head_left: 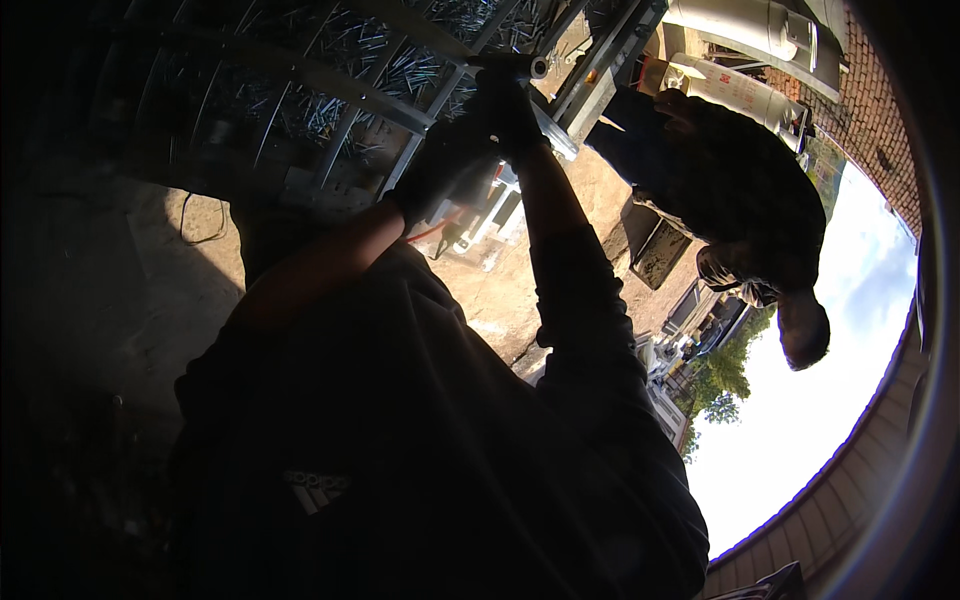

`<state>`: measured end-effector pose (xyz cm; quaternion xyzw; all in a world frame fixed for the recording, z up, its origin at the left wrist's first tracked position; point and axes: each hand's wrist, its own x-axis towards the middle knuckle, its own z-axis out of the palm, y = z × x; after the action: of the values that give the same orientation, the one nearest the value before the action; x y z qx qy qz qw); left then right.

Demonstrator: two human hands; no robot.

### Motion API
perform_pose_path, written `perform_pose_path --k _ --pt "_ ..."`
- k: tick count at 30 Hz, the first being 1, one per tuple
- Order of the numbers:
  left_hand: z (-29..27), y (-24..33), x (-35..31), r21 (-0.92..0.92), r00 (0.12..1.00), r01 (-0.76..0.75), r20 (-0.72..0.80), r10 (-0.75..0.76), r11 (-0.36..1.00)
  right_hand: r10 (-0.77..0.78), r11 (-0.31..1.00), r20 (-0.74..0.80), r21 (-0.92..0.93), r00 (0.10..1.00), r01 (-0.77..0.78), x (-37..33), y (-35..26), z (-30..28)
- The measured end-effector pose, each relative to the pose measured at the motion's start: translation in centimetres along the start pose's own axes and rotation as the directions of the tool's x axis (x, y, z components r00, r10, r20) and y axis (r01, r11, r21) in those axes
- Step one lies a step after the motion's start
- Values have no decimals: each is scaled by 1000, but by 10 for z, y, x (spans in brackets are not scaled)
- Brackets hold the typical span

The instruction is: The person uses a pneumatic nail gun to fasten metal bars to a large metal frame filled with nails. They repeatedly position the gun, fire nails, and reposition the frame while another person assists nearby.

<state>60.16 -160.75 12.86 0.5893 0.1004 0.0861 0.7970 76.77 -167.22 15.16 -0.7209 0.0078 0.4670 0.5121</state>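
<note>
A short metal tube (507, 65) with a round, ring-like end lies across the top of my right hand (510, 118). That hand wears a dark glove and looks closed against the tube, though deep shadow hides most of its fingers. My left hand (440, 165), also dark-gloved, is just left of and below the right one, beside the edge of a metal frame (400, 112). Its fingers are lost in the shadow. Behind the frame's bars lie many thin, shiny metal pieces (365, 55), like nails or pins.
Another person (740, 180) in dark clothes stands to the right. Beyond them are large pale cylinders (740, 95) and a brick wall (875, 130). A reddish cord (432, 230) and white metal parts (490, 215) lie below my hands. A dark tray (660, 252) rests on the ground.
</note>
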Motion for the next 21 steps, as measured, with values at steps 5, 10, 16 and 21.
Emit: perform_pose_path --k 5,10,16,21 --pt "3 -5 2 -98 994 -106 -22 104 990 115 989 -64 -82 991 -120 5 -4 -2" --pt "3 4 2 -362 944 320 41 -329 876 -134 958 26 -252 991 136 19 13 -7" --pt "-2 7 1 -285 935 347 36 -352 894 -393 847 185 -307 901 433 37 40 -27" --pt "-3 14 -1 -150 963 259 -32 -267 954 -74 985 45 -152 996 80 29 26 -18"
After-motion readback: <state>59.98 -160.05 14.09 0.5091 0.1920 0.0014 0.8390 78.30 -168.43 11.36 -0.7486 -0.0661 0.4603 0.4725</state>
